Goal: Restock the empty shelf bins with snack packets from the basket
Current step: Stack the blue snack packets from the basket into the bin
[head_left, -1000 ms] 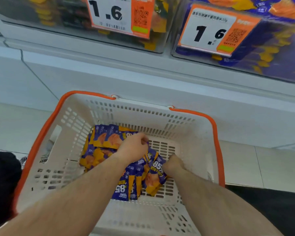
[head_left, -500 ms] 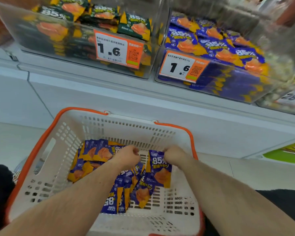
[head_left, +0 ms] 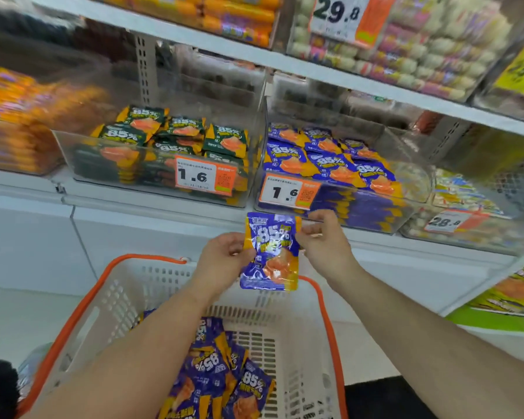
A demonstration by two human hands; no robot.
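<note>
I see a white basket (head_left: pixel 109 309) with an orange rim low in my view, and a loose heap of purple snack packets (head_left: pixel 221 376) lies on its floor, most of them toward the middle and near side. On the shelf above stand clear bins. The left bin (head_left: pixel 73 158) holds green packets (head_left: pixel 176 134) piled to about its rim, with a 1.6 price tag (head_left: pixel 204 178) on its front. The right bin (head_left: pixel 412 189) holds purple packets (head_left: pixel 324 158) stacked toward its left and front, and its own 1.6 price tag (head_left: pixel 288 192) hangs on the front wall.

I hold one purple packet (head_left: pixel 271 252) upright in the air between both hands, above the basket's far rim and just below the front of the right bin. My left hand (head_left: pixel 221 261) pinches its left edge about halfway down, thumb on the printed face. My right hand (head_left: pixel 324 243) pinches the upper right corner, fingers curled behind it. The packet's lower half hangs free of both hands.
</note>
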